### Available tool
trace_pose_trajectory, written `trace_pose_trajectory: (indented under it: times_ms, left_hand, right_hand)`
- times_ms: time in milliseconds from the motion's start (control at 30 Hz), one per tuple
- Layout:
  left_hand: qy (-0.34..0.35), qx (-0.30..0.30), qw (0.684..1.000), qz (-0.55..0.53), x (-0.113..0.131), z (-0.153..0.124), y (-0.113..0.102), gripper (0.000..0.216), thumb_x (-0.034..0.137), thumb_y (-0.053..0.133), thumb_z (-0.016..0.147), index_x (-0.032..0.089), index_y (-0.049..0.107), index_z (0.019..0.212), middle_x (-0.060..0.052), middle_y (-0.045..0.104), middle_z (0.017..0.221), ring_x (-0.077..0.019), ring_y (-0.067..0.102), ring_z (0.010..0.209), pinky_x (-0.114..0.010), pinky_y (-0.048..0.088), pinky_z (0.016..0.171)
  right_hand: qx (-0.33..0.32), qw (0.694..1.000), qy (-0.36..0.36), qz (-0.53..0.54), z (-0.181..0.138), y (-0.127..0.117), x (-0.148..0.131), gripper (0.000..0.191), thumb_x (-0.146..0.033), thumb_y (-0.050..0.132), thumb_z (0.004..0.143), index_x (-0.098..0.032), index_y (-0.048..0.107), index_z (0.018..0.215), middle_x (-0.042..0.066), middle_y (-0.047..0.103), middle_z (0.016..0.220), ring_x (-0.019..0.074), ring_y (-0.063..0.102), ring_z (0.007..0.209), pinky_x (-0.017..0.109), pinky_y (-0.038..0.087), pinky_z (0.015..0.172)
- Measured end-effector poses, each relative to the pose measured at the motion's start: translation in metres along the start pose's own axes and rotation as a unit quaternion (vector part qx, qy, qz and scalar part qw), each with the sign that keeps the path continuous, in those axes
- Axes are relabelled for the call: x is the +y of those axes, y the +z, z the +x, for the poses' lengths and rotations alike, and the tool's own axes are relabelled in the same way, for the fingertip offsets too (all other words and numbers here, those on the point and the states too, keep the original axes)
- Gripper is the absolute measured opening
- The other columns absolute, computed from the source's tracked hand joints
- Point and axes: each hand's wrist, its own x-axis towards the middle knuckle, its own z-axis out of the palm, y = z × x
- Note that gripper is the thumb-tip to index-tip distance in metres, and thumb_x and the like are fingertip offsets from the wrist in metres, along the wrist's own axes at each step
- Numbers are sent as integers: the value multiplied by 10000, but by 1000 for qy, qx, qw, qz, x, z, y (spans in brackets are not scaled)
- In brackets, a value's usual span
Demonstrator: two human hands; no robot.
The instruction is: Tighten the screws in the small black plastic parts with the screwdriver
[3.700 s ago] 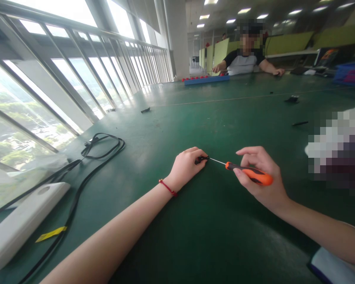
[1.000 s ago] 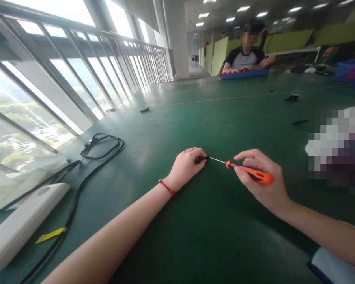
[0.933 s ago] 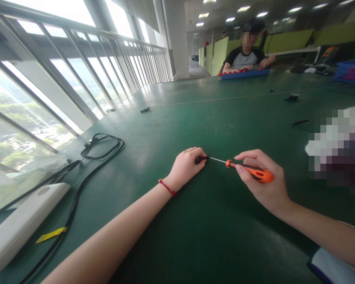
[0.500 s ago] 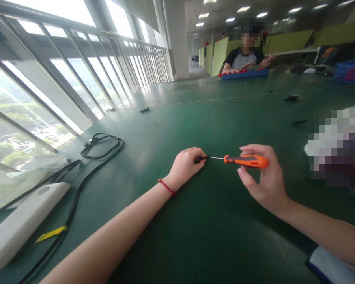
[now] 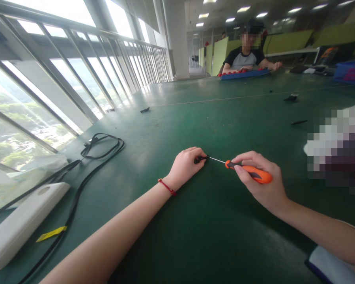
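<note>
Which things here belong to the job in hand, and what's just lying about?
Job in hand:
- screwdriver, in the right hand
- small black part, in the left hand

Lying about:
- long white box
- black cable
- yellow strip
- thin black stick

Head-worn view, forward-down onto hands [image 5: 186,166] [image 5: 265,192]

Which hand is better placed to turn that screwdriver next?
The right hand, I'd judge: it grips the orange screwdriver, while the left hand is occupied holding a small black part at the screwdriver's tip.
</note>
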Motion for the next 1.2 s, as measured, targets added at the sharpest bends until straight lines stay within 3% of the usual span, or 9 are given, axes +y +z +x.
trace_pose_trajectory:
  times_ms: [167, 267, 333, 467, 600, 767, 933, 1067, 1200]
  left_hand:
    - [1, -1, 1000, 3, 0, 0, 1, 99, 180, 581, 811, 188, 667, 859, -25, 692, 888, -156, 635, 786, -266, 517, 726]
    - [0, -1, 1000, 0, 0, 0, 1, 98, 178, 582, 808, 188, 667, 856, -25, 693, 895, -157, 636, 793, -265, 515, 726]
    - [-2, -2, 1000, 0, 0, -1, 0, 96, 177, 586, 805, 188, 668, 854, -25, 693, 892, -158, 636, 789, -263, 513, 717]
    - [-2, -1, 1000, 1, 1, -1, 0, 97, 178, 585, 807, 189, 668, 856, -26, 692, 884, -159, 635, 785, -267, 515, 719]
    - [-1, -2, 1000, -1, 0, 0, 0, 98, 187, 583, 811, 190, 666, 863, -28, 694, 898, -162, 638, 796, -269, 520, 724]
    - [-2, 1, 1000, 2, 0, -1, 0, 96, 186, 585, 808, 191, 666, 860, -28, 693, 892, -161, 638, 788, -268, 521, 721]
    - [-2, 0, 1000, 0, 1, 0, 0, 97, 184, 584, 808, 189, 664, 863, -26, 691, 885, -161, 638, 787, -269, 521, 720]
    - [-2, -2, 1000, 2, 1, 0, 0, 95, 182, 584, 808, 188, 665, 858, -26, 690, 880, -160, 635, 782, -269, 520, 717]
    - [-1, -2, 1000, 3, 1, 0, 0, 97, 181, 584, 806, 192, 665, 857, -27, 690, 891, -162, 639, 794, -267, 522, 719]
  right_hand:
    - [30, 999, -28, 35, 0, 0, -1, 385, -190, 642, 736, -247, 533, 1100, -10, 591, 762, 180, 610, 700, 324, 511, 667]
    - [1, 1000, -15, 4, 1, 0, -2, 176, -232, 626, 776, -243, 573, 943, -47, 533, 584, 157, 560, 560, 316, 485, 618]
    - [13, 1000, -11, -6, 1, 0, -1, 98, -237, 612, 795, -243, 577, 887, -26, 589, 637, 163, 590, 600, 308, 483, 611]
    - [50, 998, -21, 42, 1, 0, 0, 351, -196, 650, 735, -240, 527, 1061, 18, 614, 865, 185, 625, 761, 319, 520, 684]
    - [2, 1000, 9, 24, 1, 0, -2, 138, -224, 627, 789, -238, 563, 911, -54, 531, 574, 138, 549, 535, 282, 471, 573]
    - [40, 997, -17, 57, 1, 0, -1, 346, -173, 651, 744, -238, 524, 1059, -18, 588, 768, 150, 606, 672, 289, 509, 652]
    - [8, 1000, 11, 14, 1, 0, -1, 88, -231, 626, 796, -240, 578, 869, -21, 595, 657, 155, 592, 612, 286, 477, 580]
    - [34, 998, -11, 58, 1, 0, -1, 327, -184, 649, 752, -240, 533, 1053, -8, 596, 770, 162, 606, 681, 302, 517, 644]
    - [6, 1000, 16, 25, 1, 0, -2, 145, -245, 634, 794, -245, 566, 922, -41, 530, 588, 152, 549, 566, 292, 476, 566]
